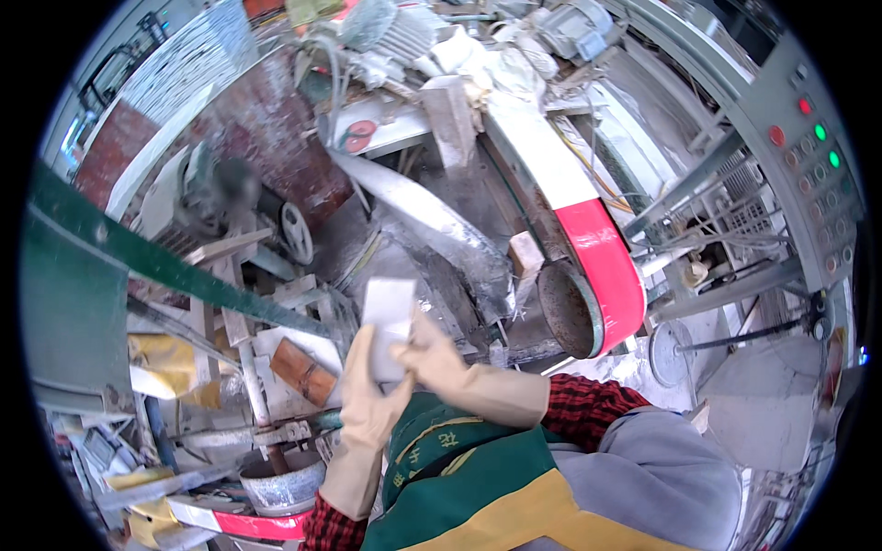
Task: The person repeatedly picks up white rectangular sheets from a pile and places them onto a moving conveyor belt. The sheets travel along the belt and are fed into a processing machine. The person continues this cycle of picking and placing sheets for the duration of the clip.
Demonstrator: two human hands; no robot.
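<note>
A white rectangular block (390, 305) stands tilted in front of my chest; its material cannot be made out. My left hand (369, 393), in a long beige rubber glove, grips its left side with the fingers pointing up. In a matching glove, my right hand (439, 360) holds the block's lower right side, thumb across its front. The fingers behind the block are hidden. Just beyond it, a grey, dusty belt-like strip (413, 207) slopes down through the machine.
A white and red guard (602, 266) curves around a rusty drum (567, 309) to the right. Farther right stands a control panel (816, 170) with lit buttons. A green metal beam (184, 266) crosses the left side. A metal bucket (283, 482) sits lower left.
</note>
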